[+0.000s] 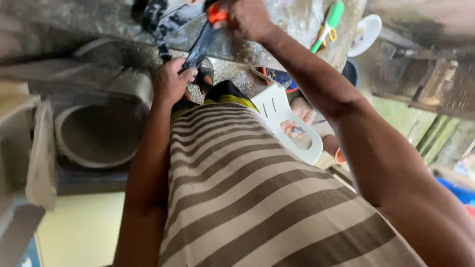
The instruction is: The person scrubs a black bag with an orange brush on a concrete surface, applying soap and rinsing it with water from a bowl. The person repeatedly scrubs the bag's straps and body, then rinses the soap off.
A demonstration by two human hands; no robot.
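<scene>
Clearly, a dark blade (200,47) is held slanting: its orange handle (216,15) far, clenched by the right hand (250,20); its near end pinched by the left hand (172,81).

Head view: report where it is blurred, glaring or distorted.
Head view: soft motion blur over the whole frame, worst on the right hand and left hand holding the dark blade; glare on the shiny crinkled sheet; wide-angle stretch enlarges the striped shirt; left edge dim.

white plastic chair (283,114): centre, 1 o'clock
round concrete pipe (96,134): 9 o'clock
white bowl (367,32): 1 o'clock
green-handled tool (328,23): 12 o'clock
</scene>
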